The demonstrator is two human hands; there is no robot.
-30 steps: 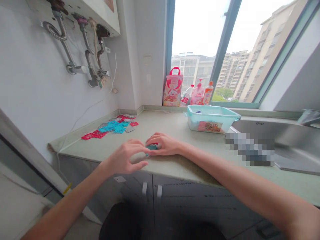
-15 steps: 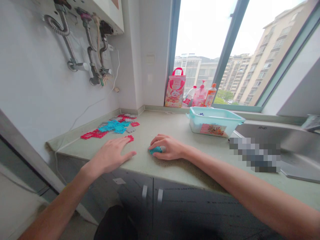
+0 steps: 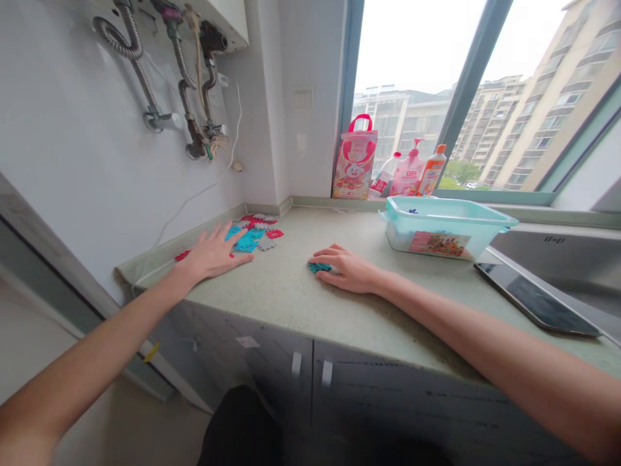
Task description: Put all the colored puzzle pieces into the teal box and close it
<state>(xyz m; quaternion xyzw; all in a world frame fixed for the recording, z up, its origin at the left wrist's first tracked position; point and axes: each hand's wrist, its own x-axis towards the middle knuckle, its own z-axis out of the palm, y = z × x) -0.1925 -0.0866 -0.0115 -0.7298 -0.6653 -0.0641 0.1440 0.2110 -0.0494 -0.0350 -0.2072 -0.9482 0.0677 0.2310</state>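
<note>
At the counter's left end, a sorted pile of flat notched plastic pieces, like snowflake building discs, holds blue pieces point(image 3: 248, 239), red pieces point(image 3: 275, 233) and grey pieces point(image 3: 266, 245). My left hand point(image 3: 211, 254) lies over the near left part of the pile with its fingers spread, hiding some red pieces. Near the middle of the counter, my right hand point(image 3: 345, 267) rests with bent fingers around a small heap of blue discs point(image 3: 319, 266). The palm and fingers cover most of that heap.
A light teal plastic tub point(image 3: 436, 223) with some dark blue pieces stands behind my right hand. A phone point(image 3: 538, 301) lies by the steel sink point(image 3: 572, 259). A pink bag point(image 3: 356, 162) and bottles point(image 3: 407, 171) line the windowsill. The counter's front edge is close.
My left hand has left my right hand's side and moved left, sliding red pieces to the pile, where its fingers now spread. My right hand stays around the blue discs. The view has shifted.
</note>
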